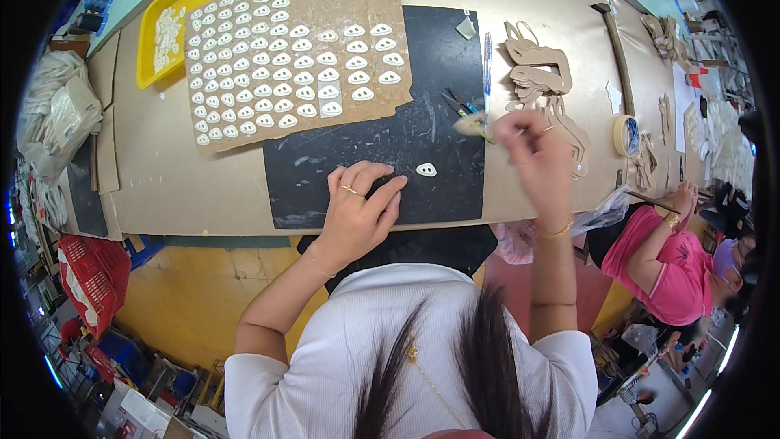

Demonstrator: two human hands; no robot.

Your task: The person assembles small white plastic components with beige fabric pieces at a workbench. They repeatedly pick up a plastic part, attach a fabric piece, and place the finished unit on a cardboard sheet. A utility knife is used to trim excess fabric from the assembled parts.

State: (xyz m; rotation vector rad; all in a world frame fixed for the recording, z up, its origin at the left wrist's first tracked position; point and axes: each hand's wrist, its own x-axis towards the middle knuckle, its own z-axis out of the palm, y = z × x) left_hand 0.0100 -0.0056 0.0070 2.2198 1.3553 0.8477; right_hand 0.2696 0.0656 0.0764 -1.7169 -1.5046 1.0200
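Observation:
On the black mat (366, 146), my left hand (361, 203) rests with bent, parted fingers and nothing visible in them. Just right of its fingertips lies a small white snout-shaped piece with two dark holes (426, 169). My right hand (532, 142) is raised over the mat's right edge, smeared by motion, its fingers pinched together. At those fingertips is a blurred pale beige object (470, 124), whose kind I cannot make out. Scissors or snips with dark and blue handles (461, 102) lie behind it, beside a pen-like blue and white stick (487, 73).
A brown board (349, 0) carries rows of similar white pieces. Behind it, a yellow tray (146, 57) holds more small pieces. Beige cut shapes (536, 65), a tape roll (626, 136) and a hammer (613, 41) lie to the right. A person in pink (666, 264) sits at far right.

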